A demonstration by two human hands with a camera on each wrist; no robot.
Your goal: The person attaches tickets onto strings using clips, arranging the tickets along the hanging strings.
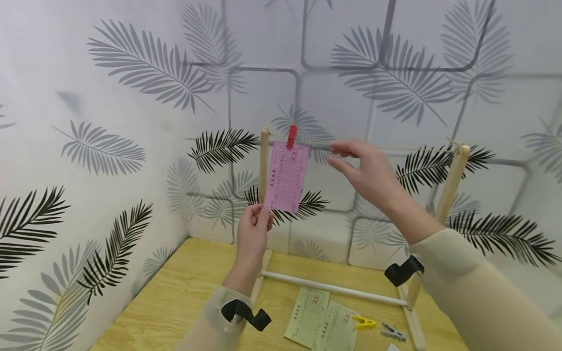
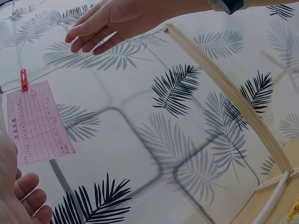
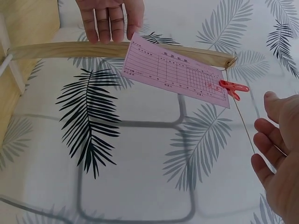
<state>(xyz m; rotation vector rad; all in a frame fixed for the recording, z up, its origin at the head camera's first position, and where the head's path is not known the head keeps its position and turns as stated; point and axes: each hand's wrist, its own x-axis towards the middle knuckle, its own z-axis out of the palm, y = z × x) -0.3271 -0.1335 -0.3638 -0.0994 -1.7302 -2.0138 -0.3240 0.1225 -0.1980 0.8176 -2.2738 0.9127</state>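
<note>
Leafy wallpaper (image 1: 145, 63) backs a string (image 1: 417, 149) where a red clip (image 1: 291, 137) holds a pink slip (image 1: 287, 179). The left hand (image 1: 253, 235) pinches the slip's corner; the right hand (image 1: 372, 171) hovers nearby, thumb and fingers apart.

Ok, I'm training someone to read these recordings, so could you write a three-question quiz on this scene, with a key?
1. Multiple choice: what colour is the clip at the top of the pink slip?
A) blue
B) red
C) white

2. True or false: the right hand touches neither the pink slip nor the clip on it.

3. Fill in the blank: on the table, near the grey clip, lies a ____ clip.

Key:
1. B, red.
2. True; a gap shows in the head and right wrist views.
3. Yellow.
</note>
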